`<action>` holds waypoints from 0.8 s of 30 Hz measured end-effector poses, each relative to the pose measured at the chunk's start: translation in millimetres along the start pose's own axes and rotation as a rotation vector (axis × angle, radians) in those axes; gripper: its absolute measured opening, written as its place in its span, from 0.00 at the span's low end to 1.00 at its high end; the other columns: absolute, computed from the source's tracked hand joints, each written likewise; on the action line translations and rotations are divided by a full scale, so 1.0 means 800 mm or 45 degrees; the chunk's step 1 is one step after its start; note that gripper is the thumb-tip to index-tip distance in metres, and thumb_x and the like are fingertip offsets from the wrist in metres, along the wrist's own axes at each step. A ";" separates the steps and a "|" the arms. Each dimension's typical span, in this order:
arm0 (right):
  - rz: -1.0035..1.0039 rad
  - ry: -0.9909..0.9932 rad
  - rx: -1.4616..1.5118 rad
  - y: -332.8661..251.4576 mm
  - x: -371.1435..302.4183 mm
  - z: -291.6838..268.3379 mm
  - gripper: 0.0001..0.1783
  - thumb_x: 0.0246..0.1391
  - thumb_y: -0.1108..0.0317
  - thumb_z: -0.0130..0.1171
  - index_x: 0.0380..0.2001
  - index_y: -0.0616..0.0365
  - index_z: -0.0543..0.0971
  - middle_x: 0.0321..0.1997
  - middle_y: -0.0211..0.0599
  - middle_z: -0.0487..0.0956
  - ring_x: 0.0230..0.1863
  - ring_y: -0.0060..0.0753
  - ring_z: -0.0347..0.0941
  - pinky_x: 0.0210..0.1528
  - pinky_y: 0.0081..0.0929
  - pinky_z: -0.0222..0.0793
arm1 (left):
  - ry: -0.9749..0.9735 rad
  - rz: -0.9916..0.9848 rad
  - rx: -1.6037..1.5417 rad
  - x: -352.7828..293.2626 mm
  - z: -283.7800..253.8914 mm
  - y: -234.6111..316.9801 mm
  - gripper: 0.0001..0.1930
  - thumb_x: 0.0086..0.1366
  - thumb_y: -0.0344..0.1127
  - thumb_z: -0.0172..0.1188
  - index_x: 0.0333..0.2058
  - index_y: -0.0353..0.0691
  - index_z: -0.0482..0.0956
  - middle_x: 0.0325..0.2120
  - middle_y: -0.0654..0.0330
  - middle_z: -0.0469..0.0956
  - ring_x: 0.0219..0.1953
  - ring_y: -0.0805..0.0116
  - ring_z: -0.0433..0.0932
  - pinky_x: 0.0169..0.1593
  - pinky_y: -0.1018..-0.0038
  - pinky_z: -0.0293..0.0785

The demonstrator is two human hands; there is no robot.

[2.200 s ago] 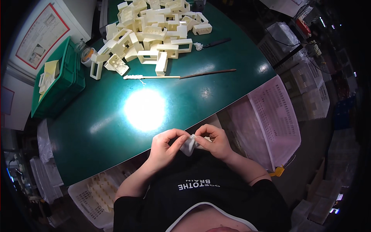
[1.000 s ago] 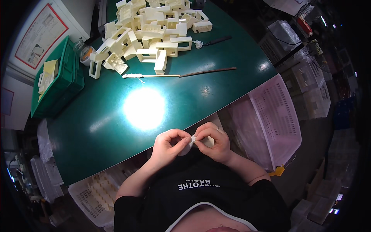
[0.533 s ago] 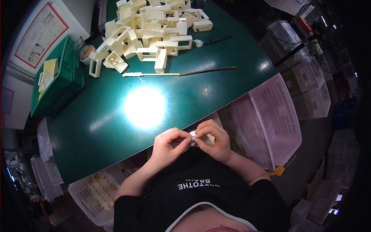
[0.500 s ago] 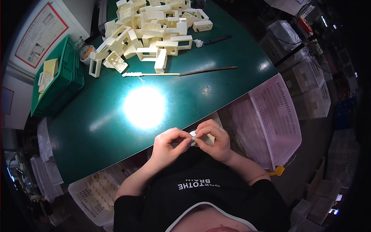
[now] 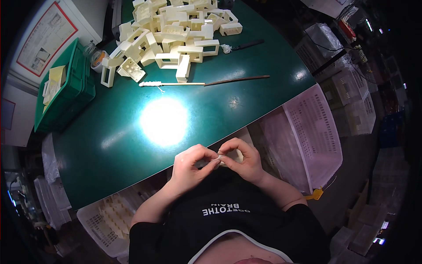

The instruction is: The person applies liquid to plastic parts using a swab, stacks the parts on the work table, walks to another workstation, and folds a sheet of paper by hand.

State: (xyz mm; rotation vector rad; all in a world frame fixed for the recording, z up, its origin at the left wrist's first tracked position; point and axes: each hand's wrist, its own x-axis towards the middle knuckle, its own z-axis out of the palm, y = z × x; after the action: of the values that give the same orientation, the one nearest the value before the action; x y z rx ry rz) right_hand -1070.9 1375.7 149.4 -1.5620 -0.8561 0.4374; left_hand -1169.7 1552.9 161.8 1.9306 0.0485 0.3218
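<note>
My left hand [image 5: 190,166] and my right hand [image 5: 246,162] meet at the near edge of the green table. Thumb and forefinger of each are pinched on one small white piece [image 5: 220,157], soft-looking and mostly covered by the fingertips, so its kind is unclear. Behind the right hand's fingers shows a pale cream patch [image 5: 238,155], which I cannot identify. Farther up the table lie a thin stick [image 5: 182,84] with white material wrapped round its left end, and a dark brown strip [image 5: 237,80] touching its right end.
Cream plastic frames [image 5: 176,33] are heaped at the table's far side. Beside them lies a black-handled tool [image 5: 247,45] with a white tuft. A green bin [image 5: 70,94] stands at the left. A pink crate [image 5: 323,132] and a white basket [image 5: 94,233] sit below the table edge.
The fingertips have closed in tighter, and less of the white piece shows. My right hand's fingers have shifted slightly left and down. Things on the table lie as before.
</note>
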 end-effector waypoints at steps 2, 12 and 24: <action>0.034 -0.012 0.019 0.003 0.001 0.002 0.14 0.51 0.77 0.66 0.42 0.62 0.77 0.41 0.35 0.80 0.41 0.26 0.76 0.45 0.23 0.72 | 0.015 0.014 -0.025 0.001 -0.002 -0.002 0.08 0.53 0.27 0.70 0.32 0.37 0.81 0.27 0.59 0.80 0.28 0.67 0.80 0.32 0.75 0.76; 0.217 -0.171 -0.169 0.018 0.037 0.021 0.12 0.53 0.66 0.67 0.38 0.60 0.81 0.28 0.37 0.81 0.24 0.26 0.75 0.28 0.24 0.68 | 0.508 -0.158 -0.026 0.017 -0.064 -0.039 0.05 0.66 0.30 0.61 0.37 0.34 0.78 0.23 0.67 0.75 0.21 0.83 0.69 0.28 0.83 0.68; 0.023 -0.324 -0.566 0.017 0.122 0.066 0.22 0.49 0.72 0.66 0.49 0.56 0.76 0.26 0.31 0.75 0.24 0.21 0.70 0.29 0.21 0.67 | 0.509 -0.039 0.681 0.028 -0.160 -0.097 0.08 0.60 0.29 0.65 0.37 0.37 0.78 0.28 0.58 0.77 0.22 0.70 0.74 0.30 0.77 0.72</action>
State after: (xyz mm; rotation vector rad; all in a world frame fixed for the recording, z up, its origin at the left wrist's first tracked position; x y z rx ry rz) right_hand -1041.0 1483.0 145.6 -1.9482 -1.1956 0.4883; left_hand -1170.8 1702.5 138.6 2.3573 0.4671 0.7278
